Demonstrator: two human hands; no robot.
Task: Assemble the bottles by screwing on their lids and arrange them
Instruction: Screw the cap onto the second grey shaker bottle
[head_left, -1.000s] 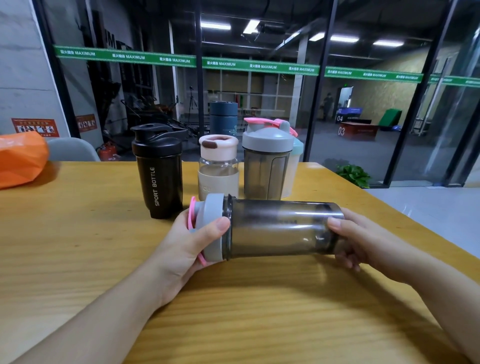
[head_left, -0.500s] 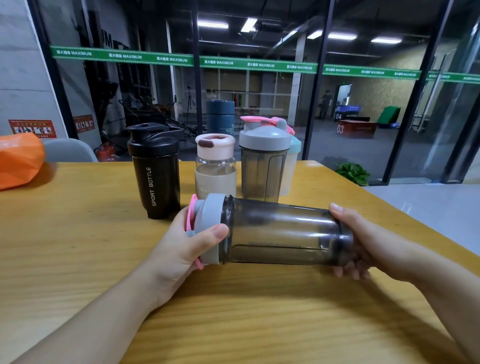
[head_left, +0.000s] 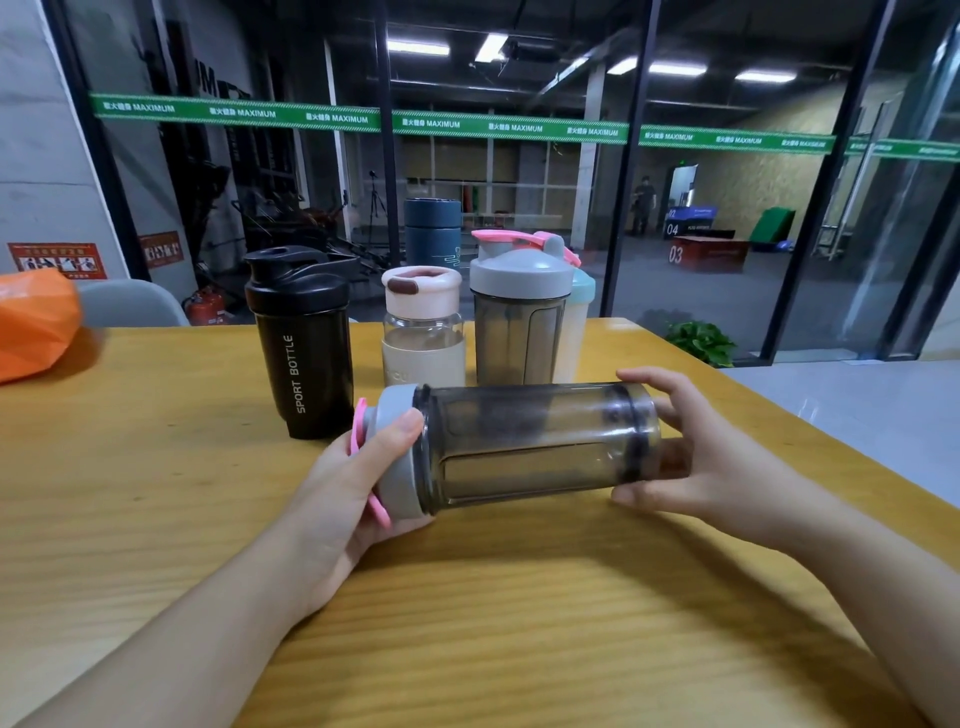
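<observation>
Two bare hands hold one smoky grey bottle (head_left: 524, 447) sideways, just above the wooden table (head_left: 156, 519), near the front and in the middle. The left hand (head_left: 348, 483) wraps around the grey lid (head_left: 397, 452), with its thumb lying across the top of the lid and a pink flap (head_left: 363, 457) sticking out beside the palm. The right hand (head_left: 696, 452) is at the bottom end of the bottle, and its fingers are spread wide and loose; fingertips touch the base, but I cannot tell how tight the hold is.

Behind the held bottle, more bottles stand upright close together. A black bottle (head_left: 306, 348) that says SPORT BOTTLE is on the left. Next to it is a clear bottle with a cream lid (head_left: 422, 327). Then comes a grey bottle with a pink flap (head_left: 519, 312), and a pale bottle with a light blue lid (head_left: 574, 322) peeks out just behind it. A dark blue bottle (head_left: 432, 228) stands farthest back.

An orange bag (head_left: 31, 322) sits at the far left edge of the table.
</observation>
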